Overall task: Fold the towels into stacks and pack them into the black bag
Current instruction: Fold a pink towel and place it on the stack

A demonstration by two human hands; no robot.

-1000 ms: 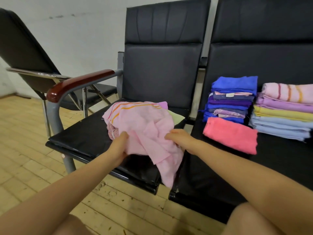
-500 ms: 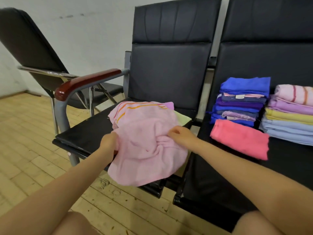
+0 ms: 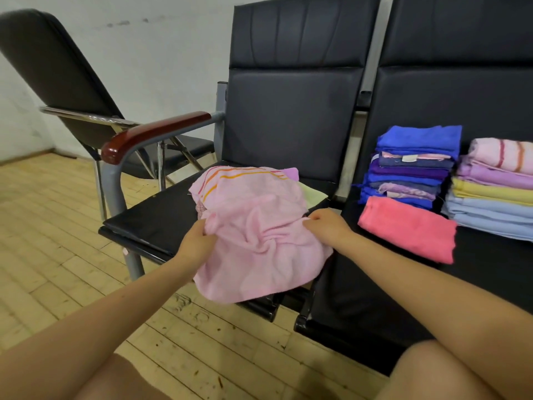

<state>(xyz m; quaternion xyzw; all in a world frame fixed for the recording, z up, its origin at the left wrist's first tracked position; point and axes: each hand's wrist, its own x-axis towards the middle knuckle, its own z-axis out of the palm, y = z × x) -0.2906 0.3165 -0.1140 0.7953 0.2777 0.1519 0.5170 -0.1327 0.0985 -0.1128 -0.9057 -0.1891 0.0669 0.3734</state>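
A crumpled pink towel [image 3: 259, 249] hangs between my hands over the front edge of the left black seat [image 3: 150, 223]. My left hand [image 3: 197, 241] grips its left edge and my right hand [image 3: 324, 225] pinches its right edge. Behind it lies a pink towel with orange stripes [image 3: 230, 180] on a small unfolded heap, with a pale green towel [image 3: 313, 194] peeking out. On the right seat [image 3: 490, 269] stand a folded blue and purple stack [image 3: 415, 166], a pastel stack [image 3: 496, 192] and a folded coral towel [image 3: 409, 229]. No black bag is in view.
A brown padded armrest [image 3: 155, 134] on a grey metal frame rises left of the seat. A black folding chair [image 3: 66, 82] stands further left by the white wall. Wooden plank floor [image 3: 57, 255] spreads below, and my knees show at the bottom.
The pink towel was pulled off the heap toward me and spread wider between my hands; its lower part now hangs broad over the seat edge rather than as a narrow tail.
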